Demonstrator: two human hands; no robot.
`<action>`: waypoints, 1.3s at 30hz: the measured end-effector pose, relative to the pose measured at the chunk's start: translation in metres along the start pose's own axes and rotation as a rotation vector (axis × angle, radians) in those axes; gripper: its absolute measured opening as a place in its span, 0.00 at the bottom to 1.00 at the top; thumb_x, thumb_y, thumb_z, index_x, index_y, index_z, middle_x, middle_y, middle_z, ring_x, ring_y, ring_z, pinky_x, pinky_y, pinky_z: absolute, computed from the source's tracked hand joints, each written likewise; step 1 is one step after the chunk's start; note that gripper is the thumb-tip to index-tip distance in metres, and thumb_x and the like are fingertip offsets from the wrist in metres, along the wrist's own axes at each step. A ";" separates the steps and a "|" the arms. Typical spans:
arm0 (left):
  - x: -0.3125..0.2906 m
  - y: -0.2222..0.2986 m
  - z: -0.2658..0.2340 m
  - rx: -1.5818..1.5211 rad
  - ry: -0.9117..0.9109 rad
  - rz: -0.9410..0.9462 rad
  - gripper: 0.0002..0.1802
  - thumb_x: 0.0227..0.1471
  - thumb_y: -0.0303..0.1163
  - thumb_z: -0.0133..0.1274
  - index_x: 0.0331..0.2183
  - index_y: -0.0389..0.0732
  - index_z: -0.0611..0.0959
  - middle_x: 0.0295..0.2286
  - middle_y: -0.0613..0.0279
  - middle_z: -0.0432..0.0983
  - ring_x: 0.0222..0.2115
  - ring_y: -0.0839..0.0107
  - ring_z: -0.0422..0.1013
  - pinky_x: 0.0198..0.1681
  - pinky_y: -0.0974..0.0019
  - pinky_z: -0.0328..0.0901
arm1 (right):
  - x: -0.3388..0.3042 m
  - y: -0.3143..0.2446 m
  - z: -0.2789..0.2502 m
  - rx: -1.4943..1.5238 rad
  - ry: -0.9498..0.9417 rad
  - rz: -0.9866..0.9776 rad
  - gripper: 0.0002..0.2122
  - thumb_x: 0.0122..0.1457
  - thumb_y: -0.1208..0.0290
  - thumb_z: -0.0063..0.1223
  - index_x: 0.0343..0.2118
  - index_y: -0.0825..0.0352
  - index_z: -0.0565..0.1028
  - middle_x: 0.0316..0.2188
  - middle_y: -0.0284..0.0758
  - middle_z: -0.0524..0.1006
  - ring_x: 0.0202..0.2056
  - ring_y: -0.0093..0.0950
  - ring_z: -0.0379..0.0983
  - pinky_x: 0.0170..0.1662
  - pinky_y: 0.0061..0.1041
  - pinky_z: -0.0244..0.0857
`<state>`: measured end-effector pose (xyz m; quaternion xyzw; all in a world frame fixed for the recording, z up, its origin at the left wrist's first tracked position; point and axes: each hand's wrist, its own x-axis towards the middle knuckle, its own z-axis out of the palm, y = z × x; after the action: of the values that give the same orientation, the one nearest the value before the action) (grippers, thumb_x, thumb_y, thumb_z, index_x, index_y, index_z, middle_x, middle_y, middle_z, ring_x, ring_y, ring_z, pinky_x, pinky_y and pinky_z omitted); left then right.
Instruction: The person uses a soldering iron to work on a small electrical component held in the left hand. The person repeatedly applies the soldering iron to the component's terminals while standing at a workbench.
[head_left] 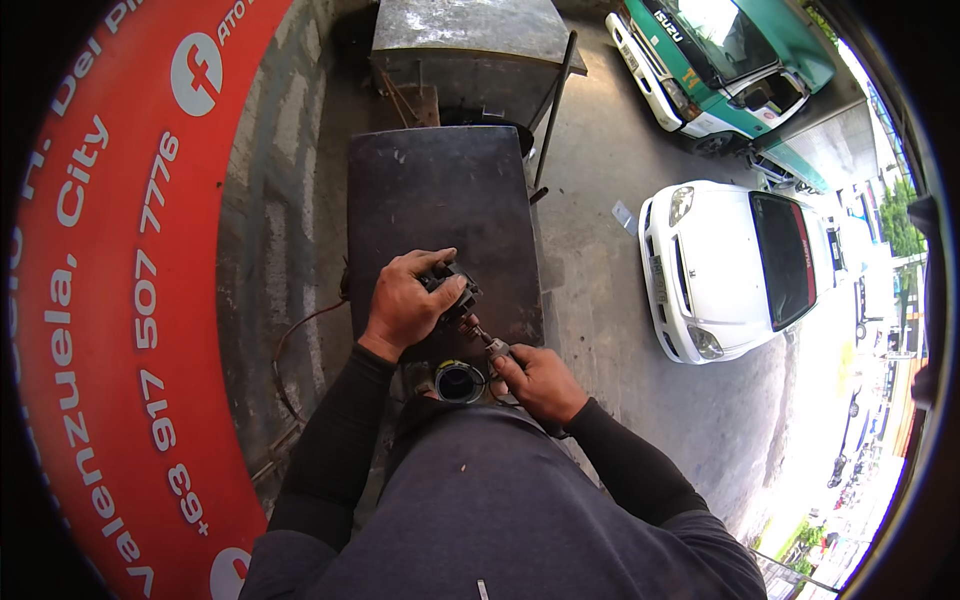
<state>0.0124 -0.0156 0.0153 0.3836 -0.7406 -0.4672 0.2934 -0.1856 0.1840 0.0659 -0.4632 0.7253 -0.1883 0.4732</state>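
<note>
1. Our dark grey shirt (pixel 490 500) fills the lower middle, soft cloth, with black, close-fitting sleeves (pixel 335 435) reaching forward on both sides.
2. Just beyond the shirt, a round part (pixel 460 383) shows a pale rim about a dark middle; we cannot tell what it rests on.
3. Room for our elbows narrows on the left, toward a scuffed wall (pixel 275 220), and widens on the right over grey concrete floor (pixel 600 310).
4. Our right hand (pixel 540 383) is closed around a slim hand tool (pixel 497 348), thumb along its side, its metal tip pointing up and leftward.
5. Our left hand (pixel 410 298) grips a dark part (pixel 460 287), blocky and uneven, over the near portion of the table (pixel 440 190). The tool's tip is close to it; whether they touch, we cannot tell.
6. We see a smooth, dark table top with faint scratches, straight-sided but bent by the lens; a thin reddish cord (pixel 295 350) curves down beside its left edge.
7. Farther off stand a second table (pixel 470 30) with a worn grey top, a glossy white car (pixel 700 270) and a green-and-white truck (pixel 715 70).
</note>
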 end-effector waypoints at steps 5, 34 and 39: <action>0.000 -0.005 0.002 -0.018 0.015 0.005 0.29 0.61 0.42 0.74 0.57 0.33 0.93 0.48 0.49 0.91 0.48 0.57 0.86 0.57 0.59 0.77 | -0.002 -0.005 -0.001 -0.010 -0.033 -0.003 0.24 0.80 0.51 0.59 0.44 0.75 0.84 0.32 0.56 0.85 0.38 0.56 0.86 0.44 0.48 0.76; -0.001 0.000 0.001 -0.060 0.010 -0.029 0.29 0.59 0.45 0.73 0.56 0.36 0.95 0.49 0.48 0.91 0.51 0.50 0.84 0.62 0.53 0.75 | 0.002 -0.011 -0.004 -0.050 -0.017 0.007 0.25 0.80 0.50 0.58 0.44 0.75 0.85 0.32 0.57 0.85 0.38 0.58 0.85 0.44 0.51 0.76; 0.000 -0.001 0.003 -0.084 0.010 -0.033 0.29 0.59 0.44 0.73 0.55 0.36 0.95 0.48 0.48 0.91 0.51 0.51 0.84 0.60 0.54 0.75 | 0.005 -0.006 -0.002 -0.087 0.010 -0.016 0.26 0.80 0.48 0.58 0.42 0.75 0.84 0.32 0.57 0.85 0.38 0.59 0.85 0.44 0.51 0.77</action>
<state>0.0108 -0.0149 0.0132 0.3854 -0.7126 -0.5005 0.3053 -0.1846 0.1763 0.0689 -0.4882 0.7316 -0.1625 0.4473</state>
